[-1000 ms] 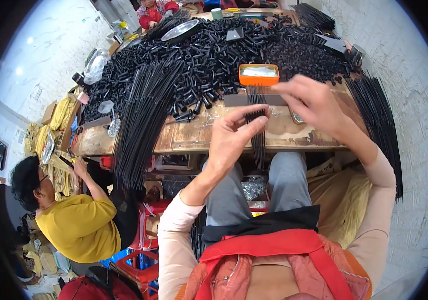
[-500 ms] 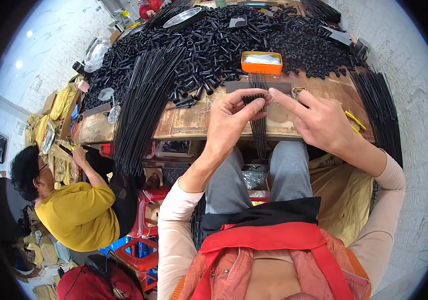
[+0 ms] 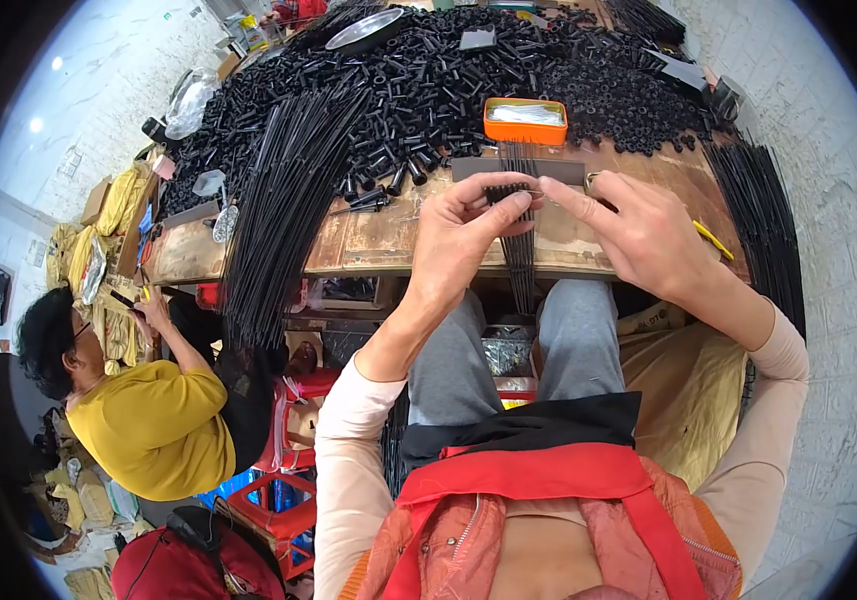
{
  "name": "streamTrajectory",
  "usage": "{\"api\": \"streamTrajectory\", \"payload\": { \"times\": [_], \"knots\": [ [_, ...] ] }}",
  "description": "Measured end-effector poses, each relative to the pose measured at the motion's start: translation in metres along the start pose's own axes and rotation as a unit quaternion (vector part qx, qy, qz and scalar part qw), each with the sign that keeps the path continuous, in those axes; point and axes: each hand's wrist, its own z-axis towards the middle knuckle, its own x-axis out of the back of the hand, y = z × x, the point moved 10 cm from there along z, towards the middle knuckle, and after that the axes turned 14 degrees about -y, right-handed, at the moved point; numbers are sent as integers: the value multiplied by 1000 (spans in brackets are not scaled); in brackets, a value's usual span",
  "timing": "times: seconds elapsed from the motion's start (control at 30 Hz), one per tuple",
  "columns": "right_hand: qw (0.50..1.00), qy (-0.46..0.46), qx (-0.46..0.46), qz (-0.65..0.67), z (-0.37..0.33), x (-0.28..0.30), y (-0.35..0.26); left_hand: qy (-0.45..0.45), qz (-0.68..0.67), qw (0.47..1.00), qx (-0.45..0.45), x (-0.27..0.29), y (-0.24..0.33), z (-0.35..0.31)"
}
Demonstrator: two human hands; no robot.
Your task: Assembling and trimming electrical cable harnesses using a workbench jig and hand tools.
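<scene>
Thin black rods (image 3: 519, 258) stand in a narrow bundle at the table's front edge, their lower ends hanging past it. My left hand (image 3: 456, 235) is closed around the bundle near its upper part, thumb in front and fingers behind. Small dark knobs show in a row above the thumb. My right hand (image 3: 643, 232) meets the left fingertips with its index finger. A fine thread-like piece seems to lie between the two hands, too small to name. The right thumb is mostly hidden and the other fingers are curled.
Black bolt-like parts (image 3: 388, 90) and ring-like parts (image 3: 628, 95) heap over the wooden table (image 3: 373, 240). An orange box (image 3: 525, 132) of thin white strips sits behind my hands. Long rod bundles (image 3: 283, 215) flank me. Yellow-handled pliers (image 3: 712, 240) lie right; a co-worker (image 3: 153, 420) sits left.
My right index fingertip stays at the left fingertips, with the right hand slightly turned. My left hand keeps its hold. At left, the co-worker's hands have moved a little.
</scene>
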Motion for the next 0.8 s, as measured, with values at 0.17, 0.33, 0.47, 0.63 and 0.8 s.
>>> {"api": "streamTrajectory", "payload": {
  "times": [0.17,0.33,0.47,0.63,0.8],
  "knots": [
    [999,-23,-10,39,-1,-14,2,-7,4,1000,-1,1,0,0],
    [995,-17,-13,99,-1,-19,4,-15,0,1000,-3,1,0,2],
    [996,3,-1,93,-1,-18,3,-6,-4,1000,-3,1,-1,1],
    [999,38,24,-15,-5,-1,4,-11,-5,1000,0,3,-1,2],
    [988,123,77,-48,-10,29,-3,-30,0,1000,7,-2,-4,1]
  ]
}}
